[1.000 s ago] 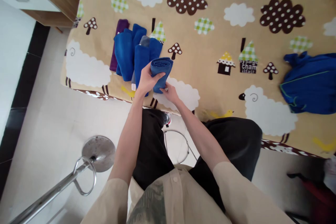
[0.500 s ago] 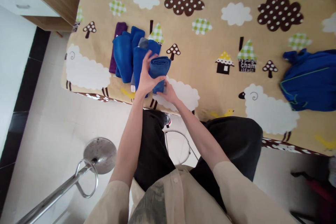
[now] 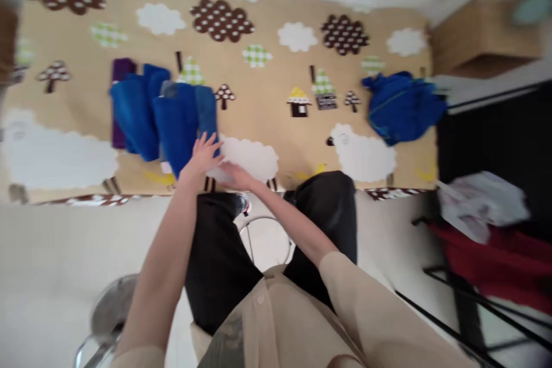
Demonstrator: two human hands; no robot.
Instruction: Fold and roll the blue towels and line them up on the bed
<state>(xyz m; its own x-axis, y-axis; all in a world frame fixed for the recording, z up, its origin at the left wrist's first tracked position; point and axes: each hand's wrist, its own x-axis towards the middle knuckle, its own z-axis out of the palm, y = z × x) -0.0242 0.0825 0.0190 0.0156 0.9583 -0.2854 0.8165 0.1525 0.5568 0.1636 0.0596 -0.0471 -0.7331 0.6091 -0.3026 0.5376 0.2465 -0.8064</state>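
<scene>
A row of rolled clothes lies on the patterned bedsheet (image 3: 267, 121): a purple roll (image 3: 118, 126) at the left end, then bright blue rolls (image 3: 175, 126) with a grey one (image 3: 169, 90) partly covered between them. At the right end is a duller blue roll (image 3: 207, 108), lying flat against its neighbour. My left hand (image 3: 204, 154) is over the near end of that roll, fingers spread and gripping nothing. Just to its right my right hand (image 3: 235, 176) hovers low over the sheet, fingers stretched out and somewhat blurred, holding nothing.
A crumpled blue garment (image 3: 403, 108) rests at the bed's right end. Beyond it stand a wooden cabinet (image 3: 483, 34) and, lower, a white plastic bag (image 3: 485, 201) over something red. A metal stool base (image 3: 112, 307) stands on the floor at the left.
The duller blue roll, held upright between both hands before, now lies in the row, released. Both hands have drawn back toward the bed's near edge. The view has swung right.
</scene>
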